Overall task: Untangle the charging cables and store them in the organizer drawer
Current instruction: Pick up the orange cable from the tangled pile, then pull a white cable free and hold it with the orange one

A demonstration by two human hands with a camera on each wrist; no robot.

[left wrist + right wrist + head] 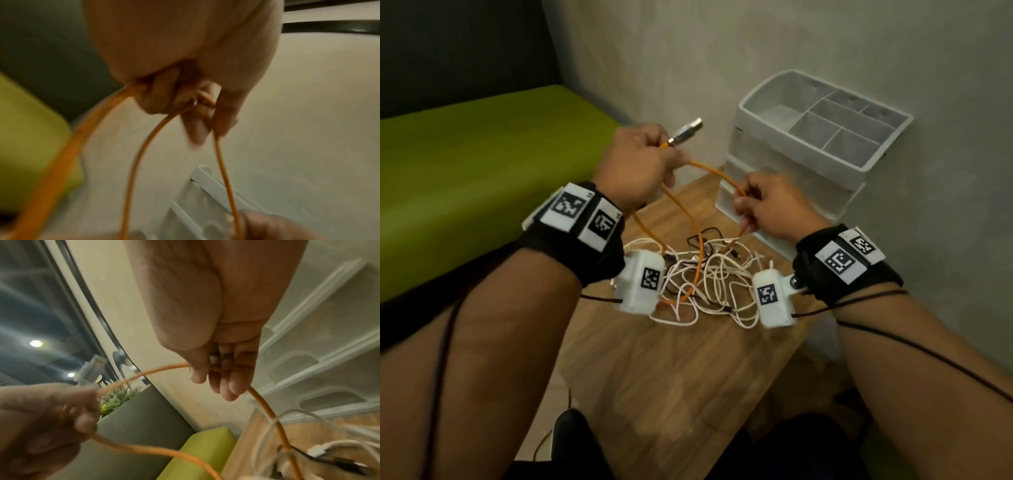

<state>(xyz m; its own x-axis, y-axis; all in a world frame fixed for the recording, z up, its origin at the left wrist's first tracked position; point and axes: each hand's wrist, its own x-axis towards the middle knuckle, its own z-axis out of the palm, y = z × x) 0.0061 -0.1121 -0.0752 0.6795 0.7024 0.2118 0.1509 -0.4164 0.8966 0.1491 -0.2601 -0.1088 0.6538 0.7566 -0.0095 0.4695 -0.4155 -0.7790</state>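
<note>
Our left hand [637, 164] grips the orange cable [697, 219] near its plug [686, 131]. Our right hand [767, 205] pinches it above the tangle of white cables [709, 284].

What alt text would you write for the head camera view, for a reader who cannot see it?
Two hands hold a thin orange cable above a wooden table: the left hand grips it near its clear plug, the right hand pinches it further along. Below lies a tangle of white and black cables, beside a white plastic drawer organizer.
</note>
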